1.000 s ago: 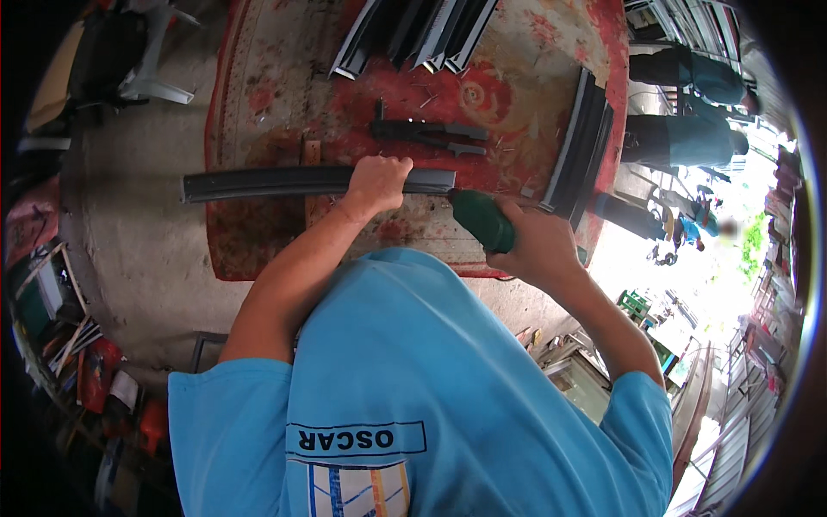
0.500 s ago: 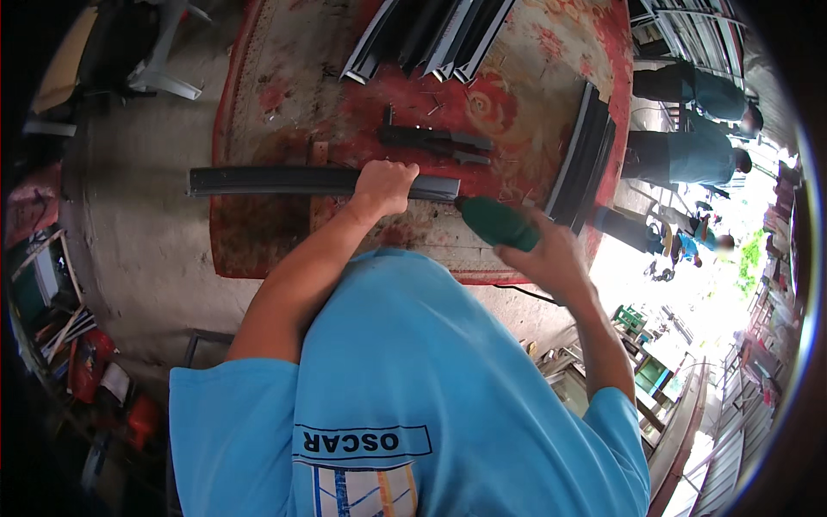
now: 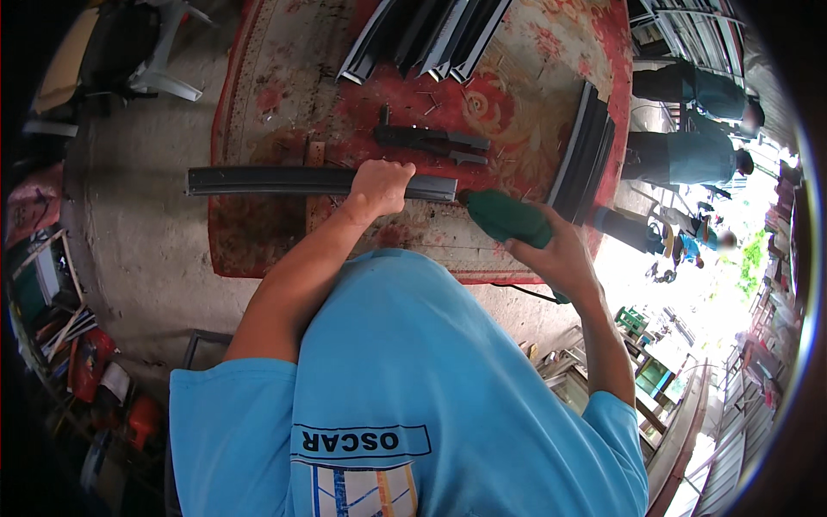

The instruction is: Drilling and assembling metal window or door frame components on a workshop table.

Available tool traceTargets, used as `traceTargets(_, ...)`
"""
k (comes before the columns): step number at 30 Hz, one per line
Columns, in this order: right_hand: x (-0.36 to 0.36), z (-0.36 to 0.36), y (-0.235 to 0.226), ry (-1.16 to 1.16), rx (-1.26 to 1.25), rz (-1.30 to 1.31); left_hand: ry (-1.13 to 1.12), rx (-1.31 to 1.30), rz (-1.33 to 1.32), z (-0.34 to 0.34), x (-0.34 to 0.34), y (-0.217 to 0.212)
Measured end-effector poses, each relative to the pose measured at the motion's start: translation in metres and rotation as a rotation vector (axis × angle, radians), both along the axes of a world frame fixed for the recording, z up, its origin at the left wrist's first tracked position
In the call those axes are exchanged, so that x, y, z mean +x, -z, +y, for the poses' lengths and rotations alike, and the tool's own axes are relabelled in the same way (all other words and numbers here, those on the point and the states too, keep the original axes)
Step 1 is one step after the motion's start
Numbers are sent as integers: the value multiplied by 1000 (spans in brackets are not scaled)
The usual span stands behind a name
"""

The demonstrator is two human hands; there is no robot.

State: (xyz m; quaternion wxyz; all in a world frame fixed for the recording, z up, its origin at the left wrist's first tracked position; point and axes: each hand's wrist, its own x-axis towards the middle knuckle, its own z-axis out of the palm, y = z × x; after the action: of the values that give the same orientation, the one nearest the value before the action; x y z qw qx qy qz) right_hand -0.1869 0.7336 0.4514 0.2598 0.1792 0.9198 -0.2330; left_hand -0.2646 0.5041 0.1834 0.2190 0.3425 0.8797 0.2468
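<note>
The left hand point(image 3: 382, 188) is folded over the bar point(image 3: 267, 181), fingers wrapped on it. The bar's long axis runs left to right: its longer part lies left of those fingers, past the edge of the table point(image 3: 276, 60), and a short stub lies right of them. The right hand point(image 3: 564, 258) grips the drill point(image 3: 510, 218), most of its fingers hidden behind it. The drill points leftward from those fingers, its tip right at the bar's right end; whether they touch, I cannot tell. The left hand is the nearer to the bar.

Counted: 1 held bar, 1 drill, 1 black tool point(image 3: 431, 140) just beyond the left fingers, at least 3 far bars point(image 3: 370, 43) farther beyond them, and at least 2 side bars point(image 3: 582, 155) beyond the right fingers.
</note>
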Motion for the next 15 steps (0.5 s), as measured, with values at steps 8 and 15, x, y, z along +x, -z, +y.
traceTargets(8,-7,0,3,-31,19,-10,-17,27,19,-1,2,3)
traceTargets(15,-11,0,5,-42,33,-32,-36,76,47,-2,4,9)
